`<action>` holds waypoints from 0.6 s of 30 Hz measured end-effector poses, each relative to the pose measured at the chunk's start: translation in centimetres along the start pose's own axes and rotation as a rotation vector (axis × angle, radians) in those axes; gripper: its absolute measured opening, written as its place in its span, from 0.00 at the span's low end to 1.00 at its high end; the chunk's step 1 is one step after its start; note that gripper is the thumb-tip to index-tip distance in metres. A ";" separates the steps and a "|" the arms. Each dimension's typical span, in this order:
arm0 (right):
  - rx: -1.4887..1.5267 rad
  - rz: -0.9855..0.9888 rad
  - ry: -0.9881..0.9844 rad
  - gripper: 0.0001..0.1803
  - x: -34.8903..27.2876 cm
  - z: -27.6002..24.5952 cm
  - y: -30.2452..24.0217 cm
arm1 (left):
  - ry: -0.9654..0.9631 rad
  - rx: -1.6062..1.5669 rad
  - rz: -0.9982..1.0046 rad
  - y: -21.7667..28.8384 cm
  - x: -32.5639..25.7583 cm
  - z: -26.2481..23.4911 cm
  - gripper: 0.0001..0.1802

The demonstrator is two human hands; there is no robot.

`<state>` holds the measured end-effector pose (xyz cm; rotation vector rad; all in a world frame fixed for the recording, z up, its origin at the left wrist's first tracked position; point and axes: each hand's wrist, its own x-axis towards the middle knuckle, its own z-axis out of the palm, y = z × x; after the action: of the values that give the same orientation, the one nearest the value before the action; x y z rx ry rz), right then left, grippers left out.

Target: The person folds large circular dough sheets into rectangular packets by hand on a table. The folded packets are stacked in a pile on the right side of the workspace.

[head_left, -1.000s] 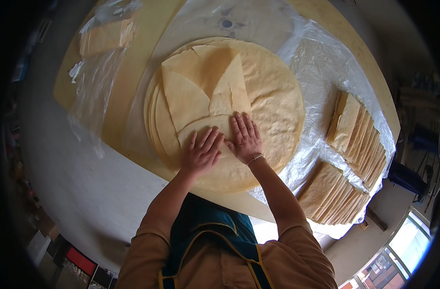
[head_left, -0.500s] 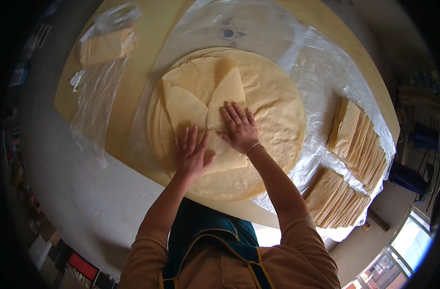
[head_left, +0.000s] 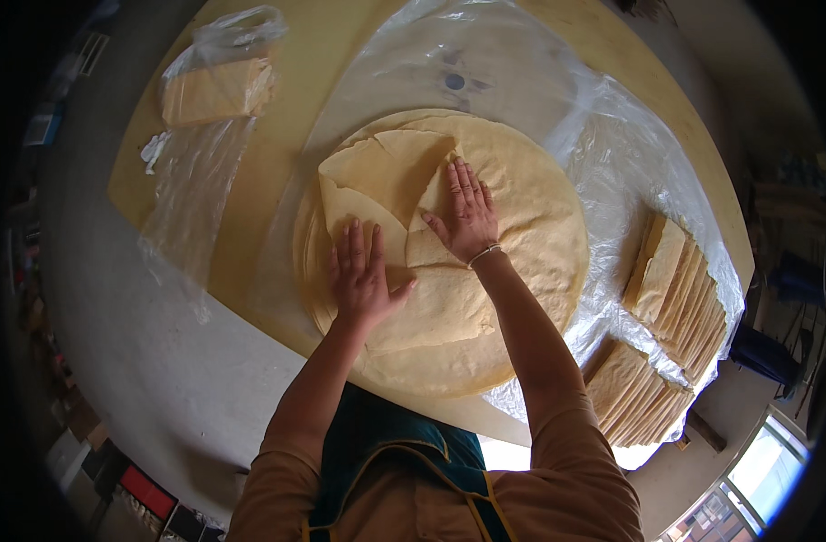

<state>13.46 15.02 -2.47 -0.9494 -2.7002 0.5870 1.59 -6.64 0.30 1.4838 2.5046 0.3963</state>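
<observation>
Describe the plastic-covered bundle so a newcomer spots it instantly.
On the yellowish table, find the big round stack of thin tan sheets. Look to its upper left: a rectangular tan bundle lies there. Unlike the two fanned rows at right, it is one compact block under crumpled clear plastic.

We see pale-tan round flatbread sheets (head_left: pixel 537 208), a yellowish broad worktop (head_left: pixel 313 63) and a teal cloth apron (head_left: pixel 377 420) edged yellow.

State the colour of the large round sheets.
The round sheets are pale golden tan, best seen in the head view.
</observation>
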 end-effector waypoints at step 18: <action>0.954 0.809 -0.241 0.23 7.5 -5.1 3.1 | 0.008 -1.101 -0.829 -9.2 10.3 -3.8 0.15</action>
<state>11.13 23.51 1.31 -1.6268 -1.6412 1.9681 -12.03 -2.27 0.43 0.0283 1.9872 1.2689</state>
